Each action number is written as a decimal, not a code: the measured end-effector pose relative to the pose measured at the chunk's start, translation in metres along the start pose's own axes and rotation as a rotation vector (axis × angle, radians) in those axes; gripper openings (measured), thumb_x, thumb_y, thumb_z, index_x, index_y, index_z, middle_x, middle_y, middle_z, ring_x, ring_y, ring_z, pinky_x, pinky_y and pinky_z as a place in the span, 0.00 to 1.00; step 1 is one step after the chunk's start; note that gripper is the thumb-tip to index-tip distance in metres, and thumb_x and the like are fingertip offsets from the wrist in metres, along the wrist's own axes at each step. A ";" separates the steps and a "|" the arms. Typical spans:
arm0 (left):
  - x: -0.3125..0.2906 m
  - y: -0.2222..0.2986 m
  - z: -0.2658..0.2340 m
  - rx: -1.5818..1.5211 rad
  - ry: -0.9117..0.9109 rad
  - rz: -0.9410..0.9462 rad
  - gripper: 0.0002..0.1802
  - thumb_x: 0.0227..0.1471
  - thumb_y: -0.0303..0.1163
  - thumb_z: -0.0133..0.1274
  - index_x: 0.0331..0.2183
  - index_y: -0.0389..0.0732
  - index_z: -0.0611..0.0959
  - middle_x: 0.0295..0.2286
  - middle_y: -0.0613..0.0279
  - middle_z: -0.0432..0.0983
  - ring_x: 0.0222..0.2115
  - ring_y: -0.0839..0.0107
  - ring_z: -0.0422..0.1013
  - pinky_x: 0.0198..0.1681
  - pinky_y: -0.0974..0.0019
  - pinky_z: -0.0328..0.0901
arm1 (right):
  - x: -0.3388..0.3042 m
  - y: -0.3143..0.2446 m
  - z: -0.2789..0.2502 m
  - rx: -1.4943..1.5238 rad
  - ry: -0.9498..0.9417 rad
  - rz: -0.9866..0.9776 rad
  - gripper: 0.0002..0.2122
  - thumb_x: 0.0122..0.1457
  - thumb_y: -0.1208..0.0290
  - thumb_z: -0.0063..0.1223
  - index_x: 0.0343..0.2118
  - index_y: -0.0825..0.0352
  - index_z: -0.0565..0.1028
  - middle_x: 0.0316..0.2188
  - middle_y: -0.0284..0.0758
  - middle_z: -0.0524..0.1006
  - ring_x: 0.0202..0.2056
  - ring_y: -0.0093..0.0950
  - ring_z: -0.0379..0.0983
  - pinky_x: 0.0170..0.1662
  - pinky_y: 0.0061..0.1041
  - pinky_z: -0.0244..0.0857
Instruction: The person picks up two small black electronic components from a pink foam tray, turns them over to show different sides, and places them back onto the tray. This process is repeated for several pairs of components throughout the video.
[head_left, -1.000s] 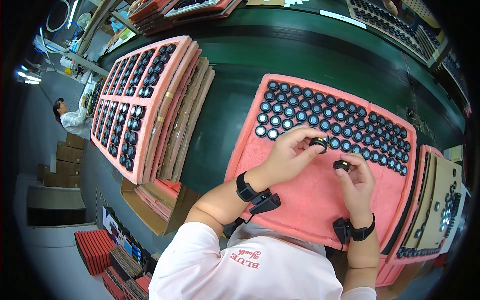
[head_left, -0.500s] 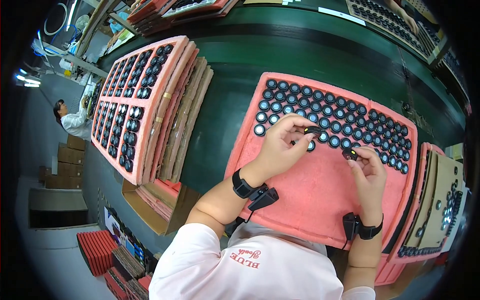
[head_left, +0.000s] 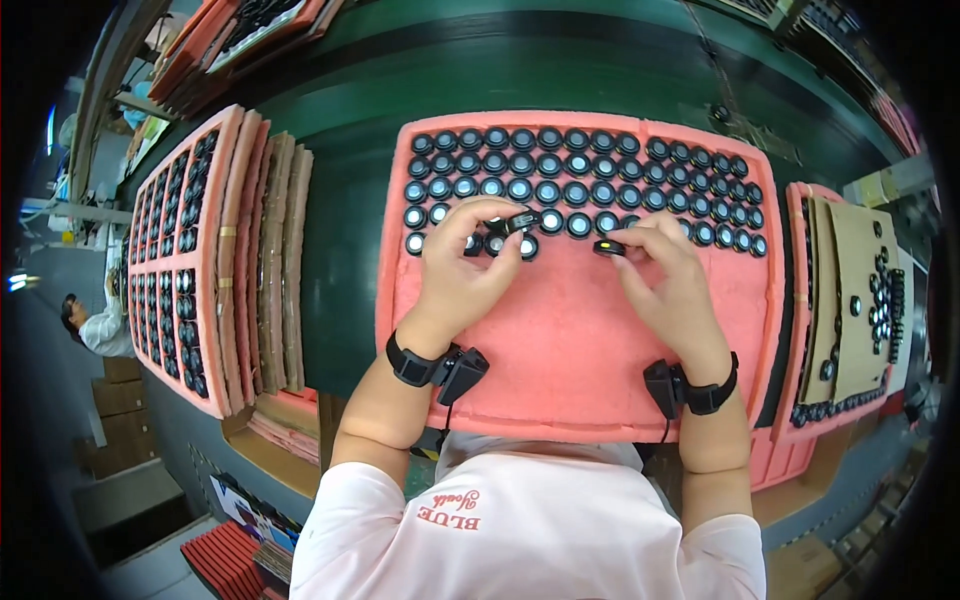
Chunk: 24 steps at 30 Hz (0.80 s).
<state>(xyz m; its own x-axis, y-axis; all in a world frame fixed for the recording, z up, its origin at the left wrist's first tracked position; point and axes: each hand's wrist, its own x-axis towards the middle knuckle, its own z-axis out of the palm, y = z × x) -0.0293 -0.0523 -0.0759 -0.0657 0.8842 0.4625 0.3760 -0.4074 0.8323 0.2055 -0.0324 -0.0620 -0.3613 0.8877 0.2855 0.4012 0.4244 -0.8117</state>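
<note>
A pink foam tray [head_left: 560,350] lies in front of me. Its far half bears rows of small black round parts with pale grey centres [head_left: 549,166], and its near half shows bare foam. Over the front rows, my left hand [head_left: 462,265] pinches a black round part [head_left: 518,222] between thumb and fingers, tilted on edge. To its right my right hand [head_left: 672,280] grips another black round part with a yellow mark [head_left: 608,247], just above the tray. The left fingers hide a few parts behind them. Both wrists wear black straps with a small box.
At the left stands a leaning stack of pink trays [head_left: 228,270] filled with similar parts. Another tray with brown cardboard [head_left: 850,300] and loose parts lies at the right. Beyond runs a green work surface [head_left: 450,70]. A person in white [head_left: 100,325] sits at far left.
The view has swung, so the tray sits farther left and straighter. My hands are closer together. The yellow mark on the left hand's part no longer shows.
</note>
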 end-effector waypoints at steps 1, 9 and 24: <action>0.000 0.000 0.002 0.065 -0.031 0.036 0.14 0.41 0.17 0.57 0.35 0.38 0.80 0.34 0.59 0.77 0.35 0.68 0.74 0.40 0.69 0.68 | -0.001 0.000 0.000 -0.012 -0.038 0.007 0.12 0.50 0.85 0.55 0.38 0.68 0.76 0.32 0.33 0.68 0.33 0.24 0.68 0.37 0.19 0.65; 0.001 -0.004 0.015 0.353 -0.358 0.303 0.13 0.36 0.23 0.63 0.30 0.39 0.82 0.36 0.58 0.76 0.42 0.61 0.71 0.52 0.53 0.62 | -0.004 0.013 0.012 -0.158 -0.083 -0.073 0.12 0.47 0.84 0.57 0.36 0.67 0.77 0.31 0.34 0.70 0.31 0.27 0.70 0.35 0.23 0.67; -0.002 -0.005 0.014 0.472 -0.399 0.178 0.19 0.37 0.27 0.63 0.37 0.41 0.80 0.46 0.54 0.69 0.53 0.54 0.62 0.60 0.46 0.52 | -0.003 0.017 0.024 -0.265 -0.126 0.001 0.08 0.48 0.77 0.60 0.32 0.65 0.75 0.25 0.32 0.73 0.25 0.26 0.72 0.29 0.25 0.67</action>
<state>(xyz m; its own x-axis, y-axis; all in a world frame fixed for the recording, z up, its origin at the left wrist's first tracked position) -0.0178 -0.0484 -0.0855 0.3501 0.8664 0.3561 0.7215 -0.4919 0.4874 0.1933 -0.0323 -0.0895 -0.4560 0.8658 0.2058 0.6013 0.4703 -0.6459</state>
